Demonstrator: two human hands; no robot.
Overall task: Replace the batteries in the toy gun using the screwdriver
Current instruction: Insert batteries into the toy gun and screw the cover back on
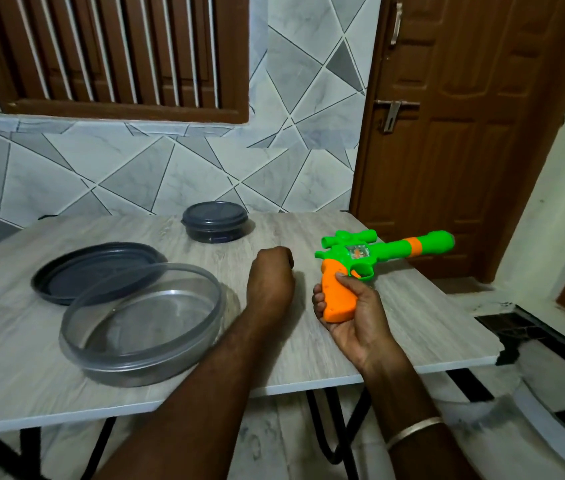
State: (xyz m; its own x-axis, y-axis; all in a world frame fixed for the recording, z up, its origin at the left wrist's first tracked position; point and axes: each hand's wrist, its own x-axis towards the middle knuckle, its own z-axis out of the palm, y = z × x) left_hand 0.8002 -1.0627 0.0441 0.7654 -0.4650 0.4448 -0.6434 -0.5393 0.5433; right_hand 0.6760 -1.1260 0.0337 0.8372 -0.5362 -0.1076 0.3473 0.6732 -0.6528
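Observation:
A green toy gun (388, 249) with an orange grip and an orange band on its barrel is held just above the table, barrel pointing right. My right hand (353, 313) is wrapped around the orange grip. My left hand (272, 271) rests on the table to the left of the gun, fingers curled under; whether anything is in it is hidden. No screwdriver or batteries are in view.
On the grey wood-look table (14, 341) stand an open clear round container (142, 323), its dark lid (84, 275) behind it, and a closed dark round container (214, 221) at the back. A tiled wall is behind, a brown door (464, 133) to the right.

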